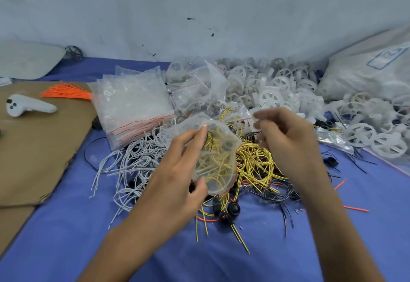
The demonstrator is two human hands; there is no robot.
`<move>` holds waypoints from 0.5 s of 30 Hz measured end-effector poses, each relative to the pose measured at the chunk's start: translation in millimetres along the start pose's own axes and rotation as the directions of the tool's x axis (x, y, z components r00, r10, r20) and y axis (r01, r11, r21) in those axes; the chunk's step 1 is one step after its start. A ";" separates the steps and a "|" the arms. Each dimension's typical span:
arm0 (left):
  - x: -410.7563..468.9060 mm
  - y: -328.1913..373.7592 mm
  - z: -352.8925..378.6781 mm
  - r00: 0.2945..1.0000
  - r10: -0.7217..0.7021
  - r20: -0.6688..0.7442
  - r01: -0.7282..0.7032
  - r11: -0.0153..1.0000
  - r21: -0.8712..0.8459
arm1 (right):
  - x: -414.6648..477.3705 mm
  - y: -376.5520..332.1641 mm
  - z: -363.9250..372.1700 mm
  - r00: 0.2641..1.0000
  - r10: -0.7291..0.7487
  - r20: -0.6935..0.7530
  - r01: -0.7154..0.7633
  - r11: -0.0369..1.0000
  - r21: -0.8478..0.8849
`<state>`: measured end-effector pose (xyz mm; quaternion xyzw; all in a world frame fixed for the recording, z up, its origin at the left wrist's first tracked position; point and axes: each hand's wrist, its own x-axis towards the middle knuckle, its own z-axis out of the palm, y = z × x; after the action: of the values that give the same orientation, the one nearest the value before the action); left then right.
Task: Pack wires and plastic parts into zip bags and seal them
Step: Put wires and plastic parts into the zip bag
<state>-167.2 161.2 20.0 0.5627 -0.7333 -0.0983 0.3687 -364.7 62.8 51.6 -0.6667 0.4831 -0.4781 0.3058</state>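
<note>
While hovering just above the blue surface (66, 237), clamping the left grip (184, 170) on a clear zip bag (213, 155): thumb pressing the near edge, fingers curling over the far edge, holding the bag up off the heap. Seeing yellow strands through the plastic, but not managing to tell whether inside the bag or only behind it. Holding the right grip (286, 139) just beside the bag on its right, near but not touching, fingers loosely curling and smeared by blur. Not managing to tell whether pinching something or together on nothing.

Spotting, directly beneath both grips, a tangle of yellow wires (255, 162), with black wires (286, 195) trailing out below the right grip and a few black rings (233, 209) sitting nearer than the left grip's thumb. Finding a spread of white wires (133, 159) to the left of the left grip. Noting, beyond the left grip, a stack of empty zip bags (131, 104) with red seal lines. Noting too, farther left, a bundle of orange wires (66, 92) lying at the far edge of brown cardboard (33, 148) near a white controller (28, 105). Catching, beyond the right grip, a big heap of white plastic wheels (273, 99) running off to the right, and between stack and heap, several filled bags (193, 91).
</note>
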 end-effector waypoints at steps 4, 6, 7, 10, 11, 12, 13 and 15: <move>-0.9 3.2 -1.2 1.000 -0.018 0.003 0.018 1.000 0.014 | 68.1 39.1 -4.6 0.999 -0.032 0.038 0.045 0.912 -0.407; -0.1 4.6 -2.1 1.000 -0.015 0.001 0.015 1.000 0.017 | 108.1 56.3 -5.4 0.999 -0.024 0.033 0.038 0.838 -0.545; 0.6 5.5 -2.3 1.000 -0.012 0.004 0.011 1.000 0.018 | 127.6 63.4 -6.0 0.999 0.012 0.052 0.022 0.789 -0.614; 2.7 7.6 -2.1 1.000 0.008 0.006 -0.008 1.000 0.022 | 170.0 86.3 -10.1 0.966 0.212 0.146 -0.020 0.627 -0.779; 3.1 8.3 -1.8 1.000 0.010 0.006 -0.010 1.000 0.026 | 176.7 93.8 -11.0 0.942 0.283 0.183 -0.035 0.622 -0.782; 3.3 8.9 -1.1 1.000 0.009 0.005 -0.009 1.000 0.028 | 180.5 100.8 -11.3 0.916 0.337 0.218 -0.058 0.648 -0.759; 3.2 9.5 -0.1 1.000 0.009 0.006 -0.009 1.000 0.028 | 182.6 106.8 -11.7 0.900 0.365 0.237 -0.084 0.680 -0.728; 3.0 9.9 2.8 1.000 0.011 0.019 -0.012 0.999 0.033 | 187.1 112.4 -12.2 0.904 0.372 0.212 -0.125 0.702 -0.701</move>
<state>-176.8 161.1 24.8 0.5636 -0.7414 -0.0893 0.3532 -401.4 -150.7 22.2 -0.7305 0.6494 -0.1027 0.1849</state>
